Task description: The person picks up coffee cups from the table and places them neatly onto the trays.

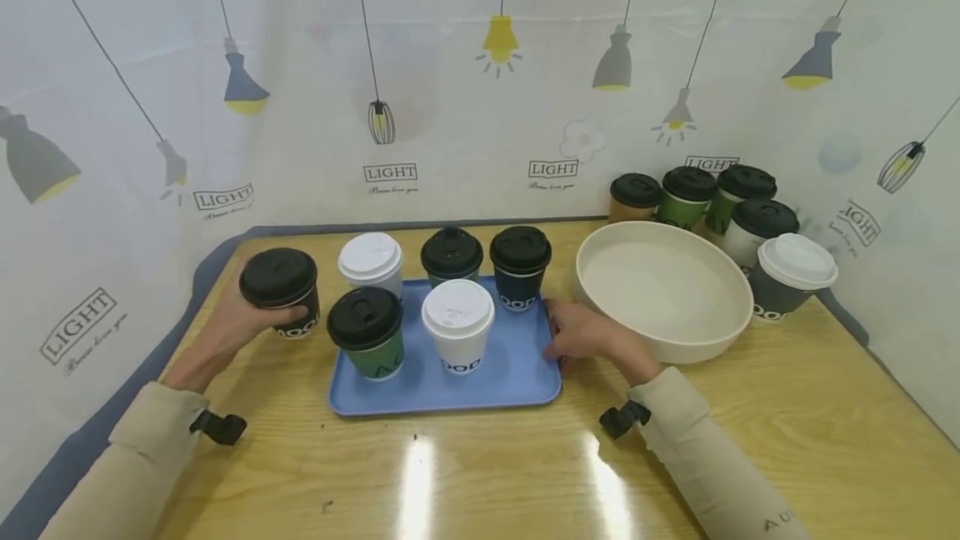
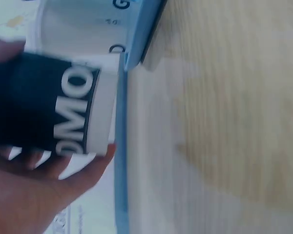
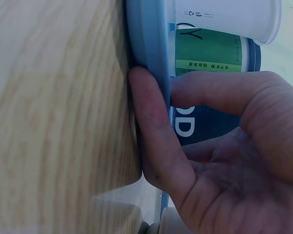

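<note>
Left grip (image 1: 236, 319) is curled round the held cup (image 1: 285, 282), fingers bent about its sides; the right grip (image 1: 581, 332) pinches the tray (image 1: 510, 377) by its right edge, thumb on the rim and a finger along the lower side. Watching from my remote post, I see the surface (image 1: 300, 473) carrying the whole layout. On it, the tray's long axis runs left to right between the two grips; I can't tell whether its right end is raised. The bowl (image 1: 663, 290) sits just beside the right grip, with the far cups (image 1: 791, 282) behind it and to its right.

As I judge it, one relation counts most: the held cup is beyond the tray's left end, near it but apart, so the tray lies to its right, along that long axis. The left grip is the nearer one, and the right is at the opposite end. Closest to the held cup on the tray are the green cup (image 1: 367, 336) in front and the white cup (image 1: 371, 261) at the back. Smallest is the gap below the held cup: in the left wrist view I see its base apparently off the surface, slightly tilted.
</note>
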`<state>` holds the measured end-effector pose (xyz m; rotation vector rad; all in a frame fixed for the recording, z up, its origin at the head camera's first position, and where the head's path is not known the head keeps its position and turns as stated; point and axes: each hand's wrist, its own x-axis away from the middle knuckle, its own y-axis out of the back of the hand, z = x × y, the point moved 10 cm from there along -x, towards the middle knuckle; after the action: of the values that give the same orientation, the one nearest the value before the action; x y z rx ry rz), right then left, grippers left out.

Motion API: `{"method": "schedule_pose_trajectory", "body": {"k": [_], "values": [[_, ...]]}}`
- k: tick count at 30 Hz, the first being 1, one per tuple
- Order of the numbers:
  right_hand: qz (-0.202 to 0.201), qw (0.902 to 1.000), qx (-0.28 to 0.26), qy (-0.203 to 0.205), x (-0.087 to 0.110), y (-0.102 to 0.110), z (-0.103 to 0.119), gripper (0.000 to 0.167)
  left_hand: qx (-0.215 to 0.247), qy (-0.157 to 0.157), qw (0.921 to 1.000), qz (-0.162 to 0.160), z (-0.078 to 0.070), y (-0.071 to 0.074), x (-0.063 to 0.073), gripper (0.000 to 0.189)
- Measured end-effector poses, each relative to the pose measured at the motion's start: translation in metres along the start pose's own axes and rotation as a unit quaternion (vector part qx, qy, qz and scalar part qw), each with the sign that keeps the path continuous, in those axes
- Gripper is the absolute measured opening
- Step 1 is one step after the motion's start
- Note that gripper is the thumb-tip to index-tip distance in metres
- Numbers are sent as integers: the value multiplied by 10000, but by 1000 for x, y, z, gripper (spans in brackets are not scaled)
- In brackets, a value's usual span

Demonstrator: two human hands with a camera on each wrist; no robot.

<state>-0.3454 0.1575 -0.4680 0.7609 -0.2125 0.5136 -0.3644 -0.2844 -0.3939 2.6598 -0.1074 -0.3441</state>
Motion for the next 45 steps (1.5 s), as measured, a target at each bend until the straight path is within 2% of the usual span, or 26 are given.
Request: {"method": "schedule_pose_trajectory", "body": {"k": [4,6,8,10,11,14,16,18,21,24,28,30,35,41,43,45], "values": [[13,10000,-13,21,1,1,1,85,-59,-266,9979,595,-10,-1,23,81],[6,10000,-9,2,1,1,1,85,52,-399,9949,929,-17,-3,32,82],[3,10000,28,9,2,2,1,85,225,-563,9896,1304,-24,-8,41,83],[-26,10000,26,10,2,3,0,85,380,-786,9812,1723,-35,-14,48,85],[-38,10000,36,16,2,4,0,85,461,-897,9753,1963,-41,-18,52,86],[-52,10000,36,32,2,5,-2,84,907,-1285,9456,2847,-61,-36,66,89],[-45,10000,-17,44,1,4,-2,85,1171,-1594,9208,3361,-76,-48,77,91],[-44,9999,-79,65,1,4,-1,83,1418,-1773,8979,3772,-88,-61,88,93],[-41,9998,-156,81,1,1,-1,76,1428,-1933,8833,4026,-101,-78,100,95],[-42,9999,-146,62,3,1,-2,71,1278,-1748,8866,4086,-105,-98,107,95],[-45,10000,-23,1,3,3,-2,81,1189,-1365,9032,3893,-106,-127,109,94],[-43,10000,48,-14,3,4,-2,84,1323,-1166,9078,3805,-108,-142,109,93],[2,9999,109,3,2,5,-1,82,1787,-950,9115,3580,-121,-186,112,91],[8,10000,49,53,2,4,-2,84,1820,-777,9359,2914,-137,-228,101,94],[30,9999,-17,105,1,3,-1,81,1825,-810,9412,2725,-143,-238,96,93],[81,9997,-112,197,1,2,1,78,1888,-717,9450,2573,-145,-248,90,91]]}}
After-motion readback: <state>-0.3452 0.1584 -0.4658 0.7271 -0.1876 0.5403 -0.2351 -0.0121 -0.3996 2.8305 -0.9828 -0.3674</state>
